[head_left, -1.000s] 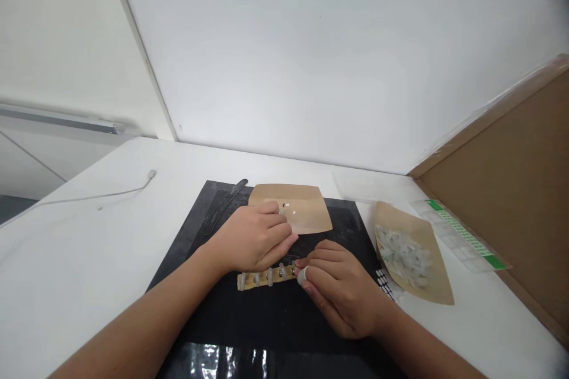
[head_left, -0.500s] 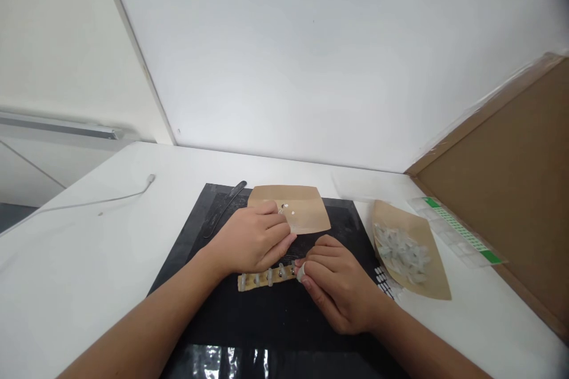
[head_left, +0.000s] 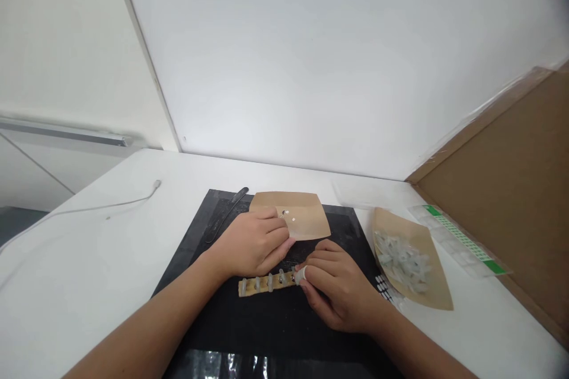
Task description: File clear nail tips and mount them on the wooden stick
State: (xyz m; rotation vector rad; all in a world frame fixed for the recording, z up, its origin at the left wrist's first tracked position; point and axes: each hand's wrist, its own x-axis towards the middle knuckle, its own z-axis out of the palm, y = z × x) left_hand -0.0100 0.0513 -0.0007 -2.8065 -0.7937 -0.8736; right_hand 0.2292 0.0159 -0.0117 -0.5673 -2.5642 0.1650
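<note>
On the black mat (head_left: 267, 325) lies a narrow tan strip (head_left: 263, 285) bearing a row of small translucent nail tips (head_left: 270, 282). My right hand (head_left: 340, 287) is closed at the strip's right end, its thumb and fingers pinching a whitish nail tip (head_left: 300, 275). My left hand (head_left: 255, 243) is curled closed just above the strip, its fingertips over the left part of a brown paper tray (head_left: 306, 226). What those fingers hold, if anything, is hidden. A few tiny white and dark bits (head_left: 287, 213) lie in that tray.
A second brown paper tray (head_left: 438, 266) at the right holds a pile of translucent nail tips (head_left: 404, 260). White adhesive tabs (head_left: 384, 289) lie beside it. A black nail file (head_left: 226, 213), a clear sheet with a green band (head_left: 464, 241) and a white cable (head_left: 111, 207) lie around.
The whole view has shifted slightly, so things appear a little lower. My right fingers have turned slightly at the strip's right end; my left hand stays about where it was.
</note>
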